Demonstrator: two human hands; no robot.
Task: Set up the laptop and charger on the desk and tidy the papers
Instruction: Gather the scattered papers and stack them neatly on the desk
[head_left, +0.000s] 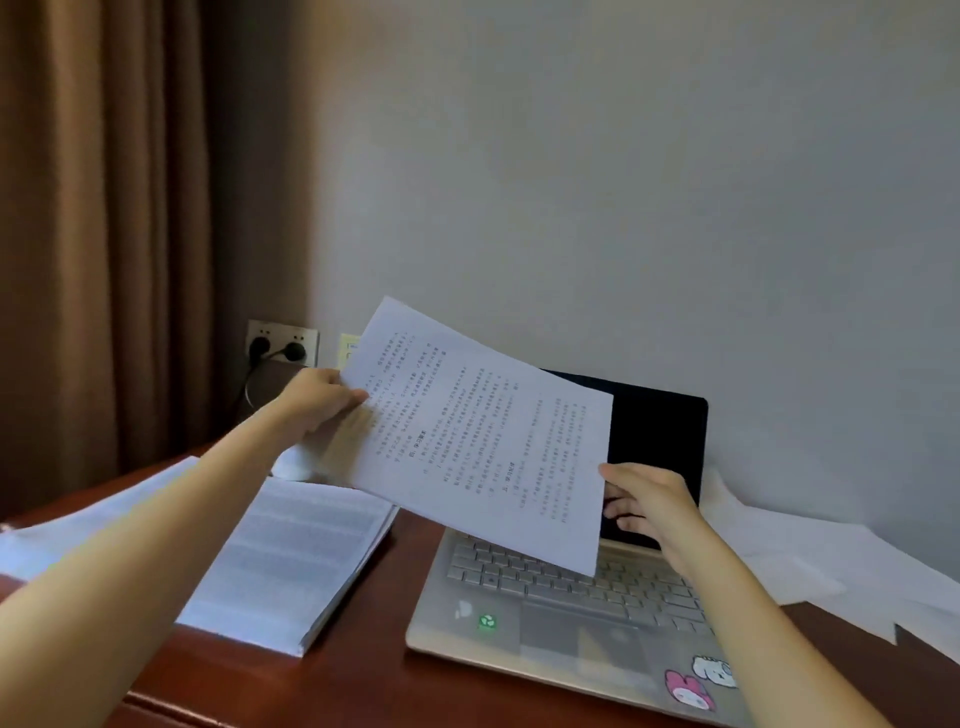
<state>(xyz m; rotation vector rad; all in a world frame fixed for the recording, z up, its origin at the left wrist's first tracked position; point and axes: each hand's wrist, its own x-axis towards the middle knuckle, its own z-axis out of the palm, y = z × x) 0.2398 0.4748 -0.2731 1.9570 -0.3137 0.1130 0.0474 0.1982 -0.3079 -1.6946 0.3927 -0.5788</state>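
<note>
white printed sheet (478, 441) pinched by both hands, left (324, 397) and right (649, 501).

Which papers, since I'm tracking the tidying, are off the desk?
The printed paper held by the left hand and right hand; the thick stack and loose sheets lie on the desk.

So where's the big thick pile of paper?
In the head view, the thick pile lies flat on the desk, just left of the open laptop and below the raised sheet.
</note>
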